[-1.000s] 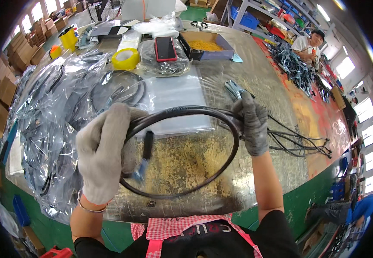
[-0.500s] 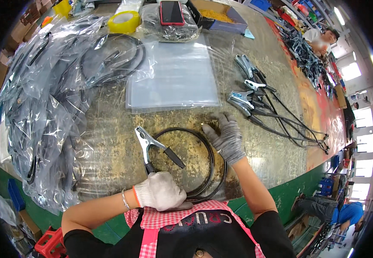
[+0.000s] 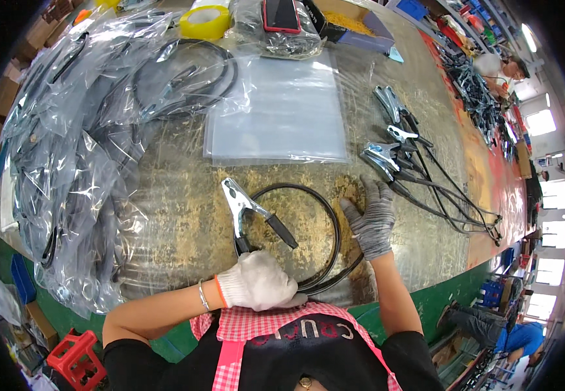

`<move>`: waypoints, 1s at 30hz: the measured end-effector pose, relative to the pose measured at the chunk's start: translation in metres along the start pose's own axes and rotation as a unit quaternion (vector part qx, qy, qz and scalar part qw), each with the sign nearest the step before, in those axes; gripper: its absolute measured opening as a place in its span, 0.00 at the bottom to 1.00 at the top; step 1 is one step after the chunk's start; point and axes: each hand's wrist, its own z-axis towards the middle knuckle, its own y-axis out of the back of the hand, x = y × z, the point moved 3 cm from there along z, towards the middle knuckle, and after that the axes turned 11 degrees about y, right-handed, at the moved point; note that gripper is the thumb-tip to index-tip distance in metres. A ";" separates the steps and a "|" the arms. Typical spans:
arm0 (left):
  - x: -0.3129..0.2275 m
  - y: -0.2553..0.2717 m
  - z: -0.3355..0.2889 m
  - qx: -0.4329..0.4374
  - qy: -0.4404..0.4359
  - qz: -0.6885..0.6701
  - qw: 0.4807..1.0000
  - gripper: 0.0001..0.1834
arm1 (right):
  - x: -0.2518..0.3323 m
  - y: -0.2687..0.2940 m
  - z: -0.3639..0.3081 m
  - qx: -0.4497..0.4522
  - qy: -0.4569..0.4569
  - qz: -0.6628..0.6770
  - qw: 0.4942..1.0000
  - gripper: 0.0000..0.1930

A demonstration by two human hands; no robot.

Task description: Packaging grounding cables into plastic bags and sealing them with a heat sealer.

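Observation:
My left hand (image 3: 259, 281), in a white knit glove with an orange cuff edge, is closed on a black cable (image 3: 336, 228) at the table's near edge. The cable curves in a loop in front of me. Just beyond this hand lies a silver spring clamp (image 3: 237, 201) with one black-sleeved handle, joined to the cable. To the right of the loop is my right hand (image 3: 372, 221), in a grey striped glove, fingers apart and palm down, holding nothing. A length of the cable runs up to near its wrist, where the arm hides the rest.
Flat clear plastic bags (image 3: 279, 120) lie beyond the loop. Bagged cables (image 3: 80, 176) are heaped at left. More clamp cables (image 3: 383, 156) lie at right. At the back are yellow tape (image 3: 204, 23), a phone (image 3: 282, 14) and an open box (image 3: 354, 26). A co-worker (image 3: 491, 65) sits far right.
My right hand has drawn back toward me and slightly right. A length of cable now spreads farther right from the loop. My left hand keeps its grip. The whole view has shifted a little.

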 end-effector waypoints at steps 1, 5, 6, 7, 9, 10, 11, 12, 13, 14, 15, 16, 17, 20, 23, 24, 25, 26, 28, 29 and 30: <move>0.000 -0.001 0.001 0.003 -0.003 0.002 1.000 0.30 | -0.003 0.000 -0.006 -0.001 0.014 -0.032 0.999 0.24; -0.005 0.003 0.004 0.017 0.043 -0.003 0.999 0.29 | -0.021 0.018 -0.023 -0.163 -0.017 -0.093 0.982 0.27; -0.006 0.001 0.004 0.016 0.052 0.000 0.999 0.29 | -0.033 0.018 -0.035 -0.177 -0.071 -0.162 0.968 0.26; -0.007 0.000 0.005 0.015 0.061 0.004 0.998 0.29 | -0.049 0.012 -0.047 -0.173 -0.122 -0.027 0.977 0.25; -0.006 -0.002 0.006 0.011 0.057 0.011 0.998 0.29 | -0.073 -0.001 -0.067 -0.159 -0.214 0.241 0.933 0.23; -0.004 -0.004 0.006 0.009 0.045 0.012 0.999 0.29 | -0.050 0.010 -0.050 -0.091 -0.216 0.250 0.940 0.21; -0.003 -0.006 0.005 0.007 0.034 0.012 0.999 0.29 | -0.044 0.003 -0.043 -0.055 -0.241 0.366 0.897 0.20; -0.002 -0.007 0.003 -0.011 0.007 0.024 1.000 0.29 | -0.025 0.006 -0.031 0.015 -0.163 0.360 0.919 0.20; -0.001 -0.009 0.000 -0.028 -0.016 0.038 0.999 0.30 | -0.004 0.005 -0.020 0.086 -0.082 0.351 0.929 0.20; -0.001 -0.009 -0.001 -0.045 -0.039 0.052 0.997 0.30 | 0.016 0.001 -0.010 0.137 -0.027 0.345 0.928 0.18; -0.001 -0.008 -0.001 -0.034 -0.034 0.035 0.998 0.30 | 0.032 -0.006 -0.004 0.187 0.027 0.338 0.922 0.17; -0.001 -0.006 -0.001 -0.024 -0.029 0.019 0.999 0.29 | 0.036 -0.012 0.001 0.172 0.075 0.304 0.934 0.17; -0.001 -0.004 -0.001 -0.014 -0.022 0.003 1.000 0.29 | 0.037 -0.021 0.006 0.155 0.123 0.270 0.942 0.17; 0.012 0.000 -0.020 -0.097 0.027 -0.090 0.991 0.18 | 0.035 -0.030 0.010 0.116 0.185 0.232 0.948 0.17; 0.030 0.043 -0.040 -0.288 0.219 0.130 0.923 0.24 | 0.031 -0.033 -0.001 0.081 0.163 0.215 0.960 0.16; 0.040 0.049 -0.037 -0.310 0.303 0.056 0.899 0.24 | 0.034 -0.032 0.000 0.080 0.159 0.208 0.962 0.15; 0.049 0.052 -0.030 -0.332 0.389 -0.015 0.859 0.24 | 0.037 -0.032 0.002 0.080 0.162 0.204 0.962 0.15; 0.056 0.052 -0.025 -0.350 0.468 -0.086 0.807 0.24 | 0.040 -0.031 0.003 0.078 0.159 0.206 0.963 0.14; 0.050 0.049 -0.002 -0.252 0.367 -0.049 0.894 0.25 | 0.040 -0.033 0.003 0.083 0.152 0.198 0.965 0.14; 0.042 0.050 0.008 -0.179 0.321 -0.044 0.929 0.25 | 0.040 -0.033 0.002 0.085 0.148 0.194 0.966 0.14; 0.037 0.045 0.013 -0.176 0.262 -0.011 0.949 0.25 | 0.043 -0.030 0.002 0.073 0.150 0.196 0.966 0.14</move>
